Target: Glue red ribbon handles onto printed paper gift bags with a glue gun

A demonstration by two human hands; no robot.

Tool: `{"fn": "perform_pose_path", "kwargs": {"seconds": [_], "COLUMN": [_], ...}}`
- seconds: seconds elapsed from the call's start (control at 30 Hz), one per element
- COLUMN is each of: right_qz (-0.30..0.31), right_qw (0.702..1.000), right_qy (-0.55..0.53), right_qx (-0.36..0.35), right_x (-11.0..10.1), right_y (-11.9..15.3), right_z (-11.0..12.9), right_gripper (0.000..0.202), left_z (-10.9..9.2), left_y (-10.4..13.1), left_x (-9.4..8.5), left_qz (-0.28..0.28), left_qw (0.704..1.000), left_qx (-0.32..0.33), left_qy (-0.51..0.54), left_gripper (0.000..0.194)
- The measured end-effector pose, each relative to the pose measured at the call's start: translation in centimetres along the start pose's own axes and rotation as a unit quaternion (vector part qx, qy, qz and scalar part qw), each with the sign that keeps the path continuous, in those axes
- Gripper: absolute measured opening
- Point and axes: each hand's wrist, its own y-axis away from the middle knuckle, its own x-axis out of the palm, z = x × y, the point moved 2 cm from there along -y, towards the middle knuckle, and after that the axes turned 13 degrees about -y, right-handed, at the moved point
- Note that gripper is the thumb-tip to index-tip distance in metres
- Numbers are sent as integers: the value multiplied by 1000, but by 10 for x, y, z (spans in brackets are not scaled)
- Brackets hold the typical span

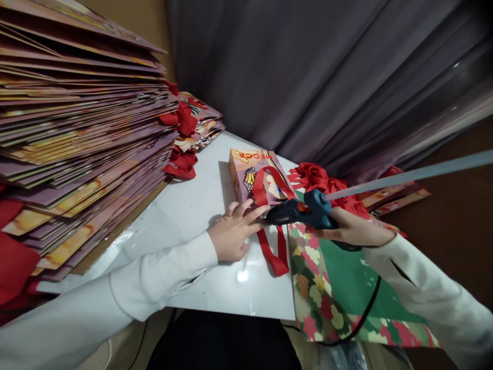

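Observation:
My right hand (356,228) is wrapped round the handle of a dark blue hot glue gun (319,208). A long pale glue stick (404,178) juts from its back end, and its nozzle points left toward my left hand. With fingers spread, my left hand (232,236) lies palm down at the near edge of a paper gift bag (242,177) printed with a butterfly. A red ribbon (274,259) loops over the bag and hangs past its near edge onto the table. The nozzle tip is hidden near my left fingertips.
A tall stack of printed paper bags (88,118) with red ribbons stands on the left of the white table (185,210). At right are a heap of red ribbons (319,177), a green patterned sheet (346,280) and a black cord (367,308). Grey curtain (269,67) hangs behind.

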Motion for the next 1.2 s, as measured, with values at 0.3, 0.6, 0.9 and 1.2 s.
{"fn": "perform_pose_path", "kwargs": {"seconds": [0.3, 0.6, 0.9, 1.2], "right_qz": [-32, -339, -302, -331], "right_qw": [995, 793, 823, 922], "right_qy": [-46, -442, -444, 118], "right_qx": [79, 248, 187, 162], "right_x": [-33, 13, 51, 34], "right_y": [24, 99, 66, 52], "right_z": [-12, -123, -162, -165], "right_gripper": [49, 40, 39, 41], "left_z": [0, 2, 1, -7], "left_y": [1, 0, -4, -4], "left_x": [-2, 7, 10, 8], "left_qz": [14, -33, -90, -111], "left_qw": [999, 997, 988, 963], "left_qx": [-5, -15, -52, -76], "left_qy": [-28, -71, -109, -232], "left_gripper": [68, 50, 26, 32]}}
